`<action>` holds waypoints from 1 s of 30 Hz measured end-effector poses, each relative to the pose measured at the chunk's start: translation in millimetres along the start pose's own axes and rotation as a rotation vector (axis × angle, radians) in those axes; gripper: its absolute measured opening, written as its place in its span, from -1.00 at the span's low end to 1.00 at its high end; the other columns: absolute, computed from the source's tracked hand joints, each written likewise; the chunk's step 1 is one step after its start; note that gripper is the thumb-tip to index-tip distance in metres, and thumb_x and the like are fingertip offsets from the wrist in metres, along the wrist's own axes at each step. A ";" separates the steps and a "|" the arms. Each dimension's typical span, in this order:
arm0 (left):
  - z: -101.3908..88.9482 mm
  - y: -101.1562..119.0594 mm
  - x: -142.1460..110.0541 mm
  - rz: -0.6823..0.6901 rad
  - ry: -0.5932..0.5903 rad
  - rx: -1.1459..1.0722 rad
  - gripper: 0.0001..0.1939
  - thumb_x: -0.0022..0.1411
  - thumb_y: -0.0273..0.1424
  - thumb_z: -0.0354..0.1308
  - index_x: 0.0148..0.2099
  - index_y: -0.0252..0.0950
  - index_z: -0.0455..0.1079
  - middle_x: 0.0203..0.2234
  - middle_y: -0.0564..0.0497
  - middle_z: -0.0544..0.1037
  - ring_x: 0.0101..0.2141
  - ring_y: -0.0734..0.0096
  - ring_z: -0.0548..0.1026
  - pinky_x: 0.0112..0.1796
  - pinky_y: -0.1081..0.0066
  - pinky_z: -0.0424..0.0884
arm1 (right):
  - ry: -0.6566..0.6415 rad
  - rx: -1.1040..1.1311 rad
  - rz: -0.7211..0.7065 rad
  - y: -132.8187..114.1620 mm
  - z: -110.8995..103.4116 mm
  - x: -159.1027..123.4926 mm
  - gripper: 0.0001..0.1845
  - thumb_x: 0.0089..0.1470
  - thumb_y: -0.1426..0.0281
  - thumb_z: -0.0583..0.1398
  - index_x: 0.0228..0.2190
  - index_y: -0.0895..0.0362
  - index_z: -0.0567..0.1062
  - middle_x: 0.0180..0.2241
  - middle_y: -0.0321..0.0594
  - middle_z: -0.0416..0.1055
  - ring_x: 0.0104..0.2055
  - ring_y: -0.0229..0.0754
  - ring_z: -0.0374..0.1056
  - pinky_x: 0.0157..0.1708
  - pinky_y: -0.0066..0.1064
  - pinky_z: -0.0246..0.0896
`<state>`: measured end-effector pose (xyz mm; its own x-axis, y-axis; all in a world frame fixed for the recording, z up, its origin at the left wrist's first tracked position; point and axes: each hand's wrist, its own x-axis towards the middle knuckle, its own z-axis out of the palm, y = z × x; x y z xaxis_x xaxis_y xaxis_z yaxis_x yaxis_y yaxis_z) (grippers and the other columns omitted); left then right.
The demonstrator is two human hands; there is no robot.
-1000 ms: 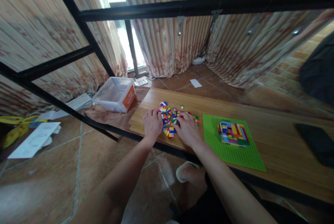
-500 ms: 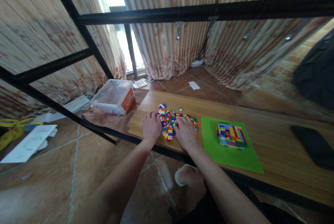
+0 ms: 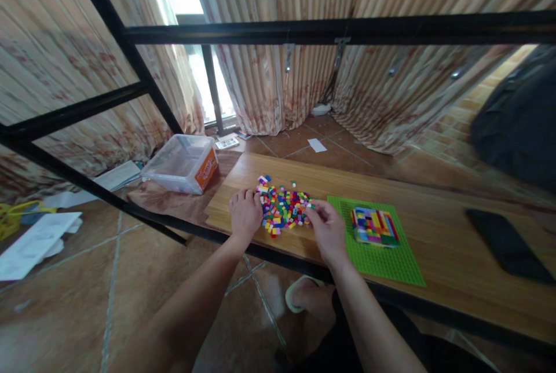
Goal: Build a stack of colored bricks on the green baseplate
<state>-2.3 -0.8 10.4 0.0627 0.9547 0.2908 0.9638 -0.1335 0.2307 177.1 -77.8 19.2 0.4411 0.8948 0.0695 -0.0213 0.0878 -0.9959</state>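
A pile of small coloured bricks [image 3: 282,209] lies on the wooden table [image 3: 434,228]. My left hand [image 3: 244,212] rests on the table at the pile's left edge, fingers curled loosely against the bricks. My right hand [image 3: 328,228] is lifted at the pile's right edge, thumb and fingers pinched on a tiny brick that I cannot make out in colour. To its right a green baseplate [image 3: 382,257] carries a flat block of many-coloured bricks [image 3: 373,226].
A clear plastic box with an orange label [image 3: 182,163] sits left of the table on brown cloth. A black phone [image 3: 508,245] lies at the table's right. Black metal bars [image 3: 330,30] cross overhead. Papers litter the tiled floor; my sandalled foot [image 3: 304,297] shows below.
My right hand has come off the pile and lifted to its right edge in a pinch. The left hand stays at the pile's left. The view has shifted slightly.
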 end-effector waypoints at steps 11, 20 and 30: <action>4.6 -1.1 1.7 -0.015 0.024 0.008 -0.60 0.41 -0.27 -0.20 -0.04 -0.29 0.43 -0.04 -0.18 0.50 -0.01 0.04 0.38 -0.02 0.14 0.25 | 0.045 0.339 0.248 -3.6 -28.5 -10.1 -0.65 -0.25 0.21 0.43 -0.41 0.12 0.55 -0.46 -0.31 0.49 -0.46 -0.31 0.32 -0.50 -0.48 0.24; 3.0 -1.1 1.9 -0.010 0.016 0.006 -0.59 0.41 -0.28 -0.22 -0.03 -0.30 0.43 -0.03 -0.19 0.50 -0.01 0.04 0.38 -0.02 0.13 0.26 | 0.020 0.410 0.272 -4.7 -33.7 -11.5 -0.66 -0.22 0.24 0.44 -0.36 0.11 0.58 -0.41 -0.29 0.57 -0.46 -0.34 0.42 -0.45 -0.52 0.35; -0.6 0.0 1.4 0.022 -0.024 -0.027 -0.62 0.40 -0.31 -0.22 -0.05 -0.28 0.41 -0.02 -0.24 0.48 0.03 0.03 0.36 0.01 0.08 0.23 | -0.026 0.430 0.301 -4.2 -29.9 -10.5 -0.62 -0.24 0.23 0.45 -0.36 0.12 0.52 -0.40 -0.25 0.60 -0.45 -0.29 0.49 -0.45 -0.50 0.41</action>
<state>-2.4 0.4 11.3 0.0903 0.9574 0.2742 0.9547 -0.1616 0.2499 199.4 -100.6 20.9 0.3365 0.9182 -0.2092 -0.5121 -0.0080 -0.8589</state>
